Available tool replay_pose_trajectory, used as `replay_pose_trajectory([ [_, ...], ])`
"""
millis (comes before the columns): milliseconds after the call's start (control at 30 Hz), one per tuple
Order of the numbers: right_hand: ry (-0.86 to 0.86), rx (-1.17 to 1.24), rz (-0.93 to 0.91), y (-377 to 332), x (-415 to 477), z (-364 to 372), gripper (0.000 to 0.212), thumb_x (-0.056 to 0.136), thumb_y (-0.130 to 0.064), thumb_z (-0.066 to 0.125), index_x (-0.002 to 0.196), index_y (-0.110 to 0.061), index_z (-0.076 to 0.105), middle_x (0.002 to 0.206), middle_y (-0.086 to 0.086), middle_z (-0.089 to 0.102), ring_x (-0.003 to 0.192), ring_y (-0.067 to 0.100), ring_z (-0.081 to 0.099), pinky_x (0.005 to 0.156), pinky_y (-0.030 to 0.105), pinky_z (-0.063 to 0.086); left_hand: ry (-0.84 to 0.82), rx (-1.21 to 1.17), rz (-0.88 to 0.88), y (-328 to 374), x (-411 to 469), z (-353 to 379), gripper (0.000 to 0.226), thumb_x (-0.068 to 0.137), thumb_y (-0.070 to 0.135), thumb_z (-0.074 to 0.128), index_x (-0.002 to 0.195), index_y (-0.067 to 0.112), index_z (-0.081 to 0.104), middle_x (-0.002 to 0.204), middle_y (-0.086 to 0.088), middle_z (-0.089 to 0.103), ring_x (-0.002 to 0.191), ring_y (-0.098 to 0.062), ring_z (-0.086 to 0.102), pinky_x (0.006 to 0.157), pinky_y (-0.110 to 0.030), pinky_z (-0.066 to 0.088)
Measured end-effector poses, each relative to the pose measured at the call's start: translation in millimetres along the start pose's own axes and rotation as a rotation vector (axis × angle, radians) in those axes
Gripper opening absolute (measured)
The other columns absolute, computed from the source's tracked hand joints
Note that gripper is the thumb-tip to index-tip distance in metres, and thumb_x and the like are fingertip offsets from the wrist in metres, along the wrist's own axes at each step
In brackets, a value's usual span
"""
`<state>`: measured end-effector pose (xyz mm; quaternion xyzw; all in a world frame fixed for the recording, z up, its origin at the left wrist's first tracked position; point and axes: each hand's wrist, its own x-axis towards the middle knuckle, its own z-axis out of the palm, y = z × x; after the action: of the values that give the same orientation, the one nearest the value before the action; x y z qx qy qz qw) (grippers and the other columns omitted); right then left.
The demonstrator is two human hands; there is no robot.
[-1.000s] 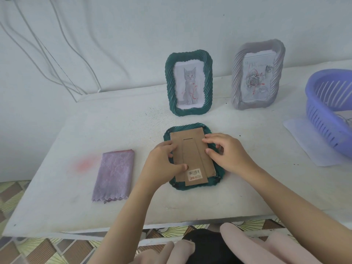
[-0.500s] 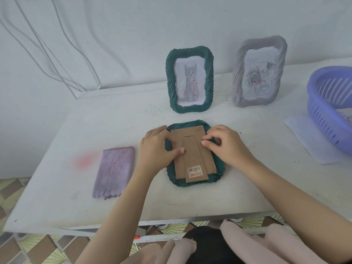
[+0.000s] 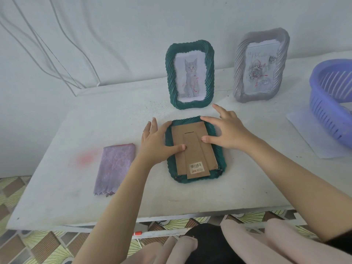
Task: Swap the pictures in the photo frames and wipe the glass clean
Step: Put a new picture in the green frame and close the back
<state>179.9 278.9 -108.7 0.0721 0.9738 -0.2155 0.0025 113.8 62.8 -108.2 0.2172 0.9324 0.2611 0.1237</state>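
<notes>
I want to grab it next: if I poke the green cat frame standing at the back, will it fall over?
Probably. The cat frame stands tall on a narrow bottom edge, so a poke near its top would likely tip it. Its twisted, ridged border should be easy to hold.

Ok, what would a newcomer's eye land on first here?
The left hand and right hand pressing flat on the face-down green frame mid-table, cardboard back up. Behind it stand a green cat frame and a grey rose frame, both pictures showing red marks. A purple cloth lies to the left.
</notes>
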Motion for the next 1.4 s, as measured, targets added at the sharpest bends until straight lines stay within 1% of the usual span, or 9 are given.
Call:
replay_pose_trajectory([
  [500, 0.008, 0.030, -0.014, -1, -3, -1, 0.058, 0.078, -0.049, 0.065, 0.132, -0.040, 0.045, 0.155, 0.000, 0.016, 0.134, 0.030, 0.025, 0.108, 0.039, 0.021, -0.018, -0.137, -0.042, -1, 0, 1, 0.067, 0.068, 0.049, 0.074, 0.126, 0.048, 0.040, 0.157, -0.008, -0.002, 0.143, -0.021, -0.013, 0.115, -0.041, 0.005],
  [667, 0.108, 0.097, -0.035, -8, -13, 3, 0.058, 0.078, -0.038, 0.070, 0.131, -0.027, 0.050, 0.150, 0.005, 0.029, 0.131, 0.030, 0.031, 0.108, 0.040, 0.025, 0.093, -0.137, 0.129, 3, -12, 3, 0.068, 0.074, 0.036, 0.072, 0.133, 0.042, 0.039, 0.156, -0.003, 0.015, 0.140, -0.020, 0.015, 0.111, -0.037, 0.020],
  [733, 0.192, 0.097, -0.122, -14, -20, 6, 0.043, 0.078, -0.027, 0.071, 0.120, -0.021, 0.059, 0.140, 0.005, 0.045, 0.124, 0.029, 0.041, 0.103, 0.036, 0.030, 0.154, -0.122, 0.293, 8, -17, 8, 0.044, 0.079, 0.021, 0.068, 0.121, 0.032, 0.058, 0.146, -0.004, 0.039, 0.129, -0.022, 0.036, 0.106, -0.032, 0.030],
  [800, 0.205, 0.097, -0.195, -19, -29, 10, 0.026, 0.080, -0.021, 0.068, 0.107, -0.018, 0.067, 0.131, 0.005, 0.053, 0.116, 0.027, 0.048, 0.097, 0.031, 0.032, 0.235, -0.029, 0.430, 9, -20, 16, 0.022, 0.079, 0.012, 0.062, 0.096, 0.022, 0.072, 0.119, -0.004, 0.063, 0.105, -0.023, 0.053, 0.092, -0.033, 0.043],
  [867, 0.163, 0.098, -0.222, -18, -38, 11, 0.023, 0.082, -0.022, 0.067, 0.105, -0.020, 0.069, 0.130, 0.005, 0.054, 0.116, 0.026, 0.049, 0.096, 0.030, 0.032, 0.287, 0.040, 0.482, 8, -24, 20, 0.021, 0.079, 0.014, 0.056, 0.089, 0.020, 0.074, 0.092, 0.000, 0.067, 0.083, -0.018, 0.051, 0.073, -0.029, 0.044],
  [933, 0.119, 0.071, -0.233, -14, -47, 9, 0.029, 0.082, -0.025, 0.067, 0.111, -0.024, 0.067, 0.136, 0.004, 0.050, 0.121, 0.026, 0.045, 0.099, 0.034, 0.031, 0.275, 0.064, 0.506, 3, -30, 19, 0.030, 0.081, 0.016, 0.046, 0.095, 0.020, 0.073, 0.085, 0.002, 0.066, 0.077, -0.018, 0.050, 0.066, -0.027, 0.043],
  [1067, 0.011, 0.056, -0.265, -6, -66, -4, 0.035, 0.082, -0.029, 0.067, 0.117, -0.036, 0.062, 0.148, -0.002, 0.033, 0.131, 0.021, 0.033, 0.105, 0.032, 0.023, 0.162, 0.087, 0.555, -5, -45, 11, 0.044, 0.076, 0.017, 0.037, 0.106, 0.018, 0.070, 0.106, 0.001, 0.066, 0.091, -0.024, 0.055, 0.077, -0.037, 0.049],
  [1200, -0.106, 0.052, -0.258, 0, -76, -11, 0.044, 0.083, -0.036, 0.066, 0.123, -0.044, 0.053, 0.154, -0.011, 0.017, 0.136, 0.012, 0.022, 0.108, 0.025, 0.017, -0.065, 0.143, 0.448, -13, -56, -1, 0.054, 0.073, 0.046, 0.043, 0.125, 0.039, 0.055, 0.141, 0.001, 0.043, 0.125, -0.019, 0.038, 0.104, -0.035, 0.030],
  [1400, -0.193, 0.078, -0.200, 3, -77, -11, 0.054, 0.075, -0.049, 0.069, 0.124, -0.052, 0.045, 0.153, -0.015, 0.016, 0.137, 0.009, 0.019, 0.111, 0.029, 0.018, -0.193, 0.143, 0.417, -20, -55, -6, 0.062, 0.066, 0.066, 0.048, 0.127, 0.057, 0.038, 0.151, 0.008, 0.027, 0.134, -0.014, 0.023, 0.108, -0.031, 0.019],
])
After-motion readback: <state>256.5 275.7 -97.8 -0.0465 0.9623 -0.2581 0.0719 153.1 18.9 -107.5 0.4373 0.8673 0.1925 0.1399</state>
